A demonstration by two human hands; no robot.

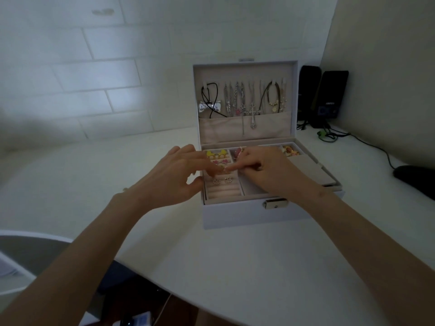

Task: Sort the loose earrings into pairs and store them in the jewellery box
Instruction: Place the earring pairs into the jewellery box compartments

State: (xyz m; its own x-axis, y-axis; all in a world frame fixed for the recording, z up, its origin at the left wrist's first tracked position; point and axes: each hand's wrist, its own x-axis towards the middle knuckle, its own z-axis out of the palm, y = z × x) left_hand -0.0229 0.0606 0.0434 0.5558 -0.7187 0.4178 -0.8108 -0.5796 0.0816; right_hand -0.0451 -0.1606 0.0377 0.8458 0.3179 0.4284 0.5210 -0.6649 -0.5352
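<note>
Over the open white jewellery box (235, 216) on the white bench (211, 267), the left hand (179, 175) and right hand (261, 168) meet fingertip to fingertip above the beige slotted cushion (223, 192). Whether either hand pinches an earring is too small to tell. Free crosswise slots lie just toward the person, beyond the seated silver earring pair (221, 180).

White bench (235, 267): open jewellery box (235, 216) at ctr; two black speakers (330, 95) rear R w/ cables (326, 135); dark low obj (416, 180) far R.

Bare left hand (177, 176) and right hand (261, 169)
</note>
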